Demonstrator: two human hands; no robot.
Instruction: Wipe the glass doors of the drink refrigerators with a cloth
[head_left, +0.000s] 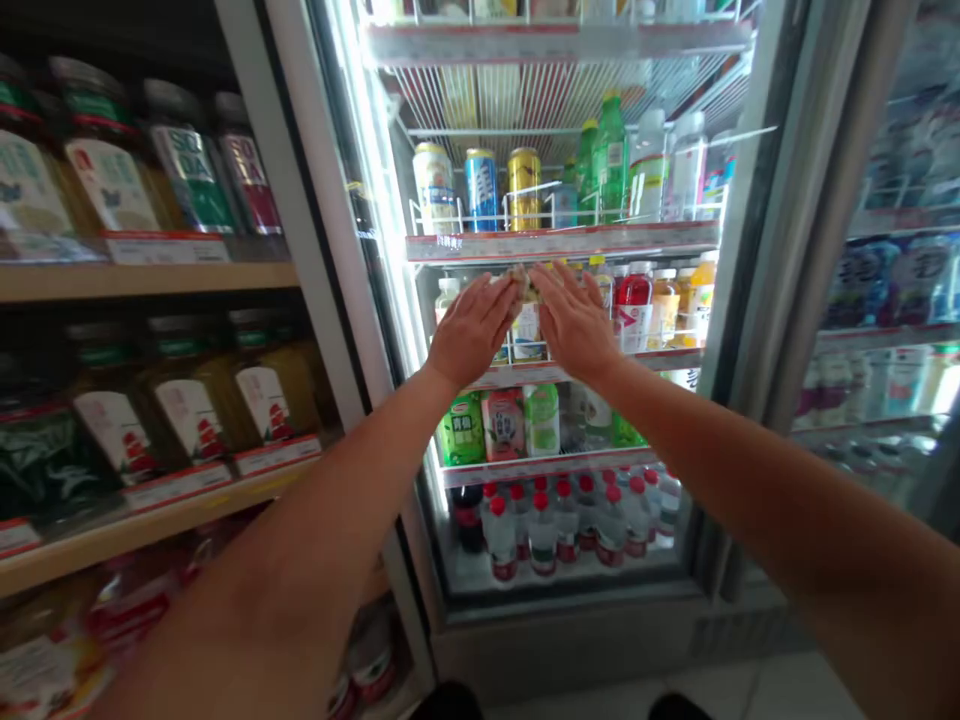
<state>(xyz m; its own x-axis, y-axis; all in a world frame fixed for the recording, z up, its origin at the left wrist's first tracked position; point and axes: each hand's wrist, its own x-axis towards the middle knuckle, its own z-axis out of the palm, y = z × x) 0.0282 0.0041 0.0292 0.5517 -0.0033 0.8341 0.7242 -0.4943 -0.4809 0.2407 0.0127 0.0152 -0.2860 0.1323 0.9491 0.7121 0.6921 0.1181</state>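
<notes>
My left hand (pixel 471 335) and my right hand (pixel 576 322) reach forward, side by side, at the middle shelf of a lit drinks fridge. Their fingers are stretched out and lean toward each other. Near the meeting fingertips shows a small pale, blurred thing (pixel 517 280); I cannot tell what it is or whether the fingers touch it. Just behind and between the hands stands a bottle with a pale label (pixel 528 325). To the right of my right hand are a red drink bottle (pixel 634 300) and several orange and yellow ones. My hands hide part of that row.
Cans, including a blue can (pixel 481 190), and green bottles (pixel 611 155) line the shelf above. Green and pink packs (pixel 502 424) sit below, over red-capped bottles (pixel 541 535). A wooden shelf (pixel 150 282) of dark bottles flanks the left; a metal door frame (pixel 806 200) stands right.
</notes>
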